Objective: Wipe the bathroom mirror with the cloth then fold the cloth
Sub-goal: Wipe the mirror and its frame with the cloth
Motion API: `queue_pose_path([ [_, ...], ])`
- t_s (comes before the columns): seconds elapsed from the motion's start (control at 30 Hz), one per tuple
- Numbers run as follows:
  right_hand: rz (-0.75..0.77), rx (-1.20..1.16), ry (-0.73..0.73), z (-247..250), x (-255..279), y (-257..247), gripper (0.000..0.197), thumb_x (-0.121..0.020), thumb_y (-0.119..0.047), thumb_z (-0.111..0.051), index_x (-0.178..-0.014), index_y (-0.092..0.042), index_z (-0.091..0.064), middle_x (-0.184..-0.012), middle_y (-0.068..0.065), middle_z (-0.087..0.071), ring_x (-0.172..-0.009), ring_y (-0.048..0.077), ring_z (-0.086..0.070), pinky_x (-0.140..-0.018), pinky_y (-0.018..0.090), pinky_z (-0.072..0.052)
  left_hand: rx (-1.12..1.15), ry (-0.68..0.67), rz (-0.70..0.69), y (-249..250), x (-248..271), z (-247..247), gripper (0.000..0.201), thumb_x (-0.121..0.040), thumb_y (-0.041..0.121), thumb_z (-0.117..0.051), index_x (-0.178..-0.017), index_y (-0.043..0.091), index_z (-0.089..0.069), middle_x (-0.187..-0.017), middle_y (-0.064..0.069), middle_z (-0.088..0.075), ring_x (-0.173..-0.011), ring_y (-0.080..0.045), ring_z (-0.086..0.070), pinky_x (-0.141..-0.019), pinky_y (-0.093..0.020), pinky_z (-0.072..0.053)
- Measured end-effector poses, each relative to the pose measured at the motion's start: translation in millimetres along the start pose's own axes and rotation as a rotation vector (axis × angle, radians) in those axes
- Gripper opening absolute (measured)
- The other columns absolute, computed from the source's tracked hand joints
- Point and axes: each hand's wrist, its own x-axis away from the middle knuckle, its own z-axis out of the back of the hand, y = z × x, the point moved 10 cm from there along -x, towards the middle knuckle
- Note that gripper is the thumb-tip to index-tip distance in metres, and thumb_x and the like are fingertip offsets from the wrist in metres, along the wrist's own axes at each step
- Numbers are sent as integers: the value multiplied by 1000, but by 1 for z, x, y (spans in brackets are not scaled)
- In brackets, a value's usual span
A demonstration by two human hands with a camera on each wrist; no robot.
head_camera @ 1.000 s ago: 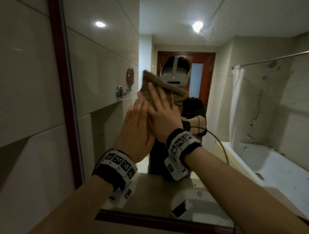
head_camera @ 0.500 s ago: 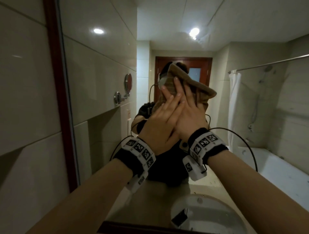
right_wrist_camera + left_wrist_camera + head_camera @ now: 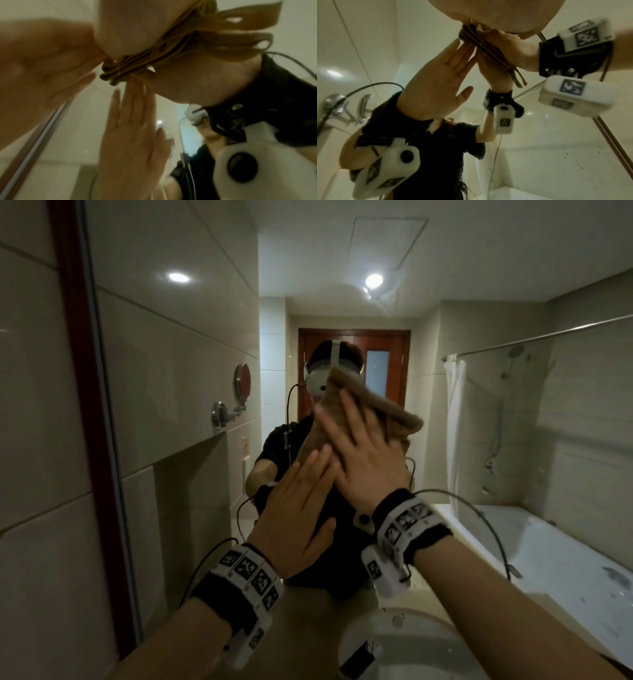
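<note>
A brown folded cloth [image 3: 383, 414] lies flat against the bathroom mirror [image 3: 496, 446], over the lower right of my reflected headset. My right hand [image 3: 366, 460] presses it to the glass with straight, spread fingers. My left hand [image 3: 301, 501] is flat too, lower left of the right one, its fingertips on the cloth's lower edge. In the left wrist view the cloth [image 3: 488, 46] shows edge-on between the right hand [image 3: 515, 50] and its reflection. From the right wrist, the cloth [image 3: 137, 63] bunches under my palm, with the left hand [image 3: 42, 60] beside it.
The mirror's dark red frame [image 3: 85, 422] runs down the left, with tiled wall [image 3: 30, 457] beyond it. A white basin [image 3: 421, 642] sits below my arms. The glass reflects a bathtub [image 3: 555, 559], a shower curtain [image 3: 455, 422] and a round wall mirror [image 3: 241, 381].
Both hands have slid the cloth rightward and a little down across the glass. The left hand now sits lower than the right, no longer overlapping its fingers.
</note>
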Motion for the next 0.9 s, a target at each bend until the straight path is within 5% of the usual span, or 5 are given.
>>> queue_pose_path([
  [0.27, -253, 30, 276, 62, -63, 54, 63, -98, -46, -28, -155, -32, -6, -163, 9, 1, -149, 29, 0, -119, 54, 0, -263, 11, 152, -27, 15, 22, 65, -96, 32, -28, -153, 5, -13, -163, -11, -2, -150, -27, -2, -121, -49, -10],
  [0.6, 16, -29, -26, -45, 87, -15, 67, -97, -45, -39, -155, -35, -6, -163, 4, 8, -148, 26, 12, -117, 47, 17, -360, -121, 300, -51, 34, -19, 73, -97, 29, -42, -154, 5, -4, -162, -12, 5, -150, -24, 6, -122, -46, -7],
  [0.7, 32, -57, -167, -95, 168, -20, 67, -96, -43, -42, -154, -37, -11, -163, 5, -2, -149, 30, -3, -118, 56, -8, -387, -123, 309, -53, 32, -20, 74, -96, 28, -41, -154, 5, -2, -162, -13, 7, -150, -24, 7, -122, -45, -7],
  [0.8, 5, -51, -361, -149, 253, -25, 73, -90, -43, -49, -154, -37, -14, -159, 4, -19, -141, 31, -30, -102, 55, -39, -357, -111, 303, -53, 33, -18, 77, -92, 29, -41, -154, 5, -2, -162, -15, 4, -150, -27, 5, -121, -49, -10],
  [0.9, -11, -91, -462, -166, 292, -22, 77, -86, -41, -52, -153, -38, -15, -156, 1, -24, -135, 29, -34, -95, 51, -46, -323, -80, 307, -47, 35, -17, 78, -92, 28, -44, -154, 3, -4, -162, -17, 2, -150, -30, 2, -120, -51, -10],
])
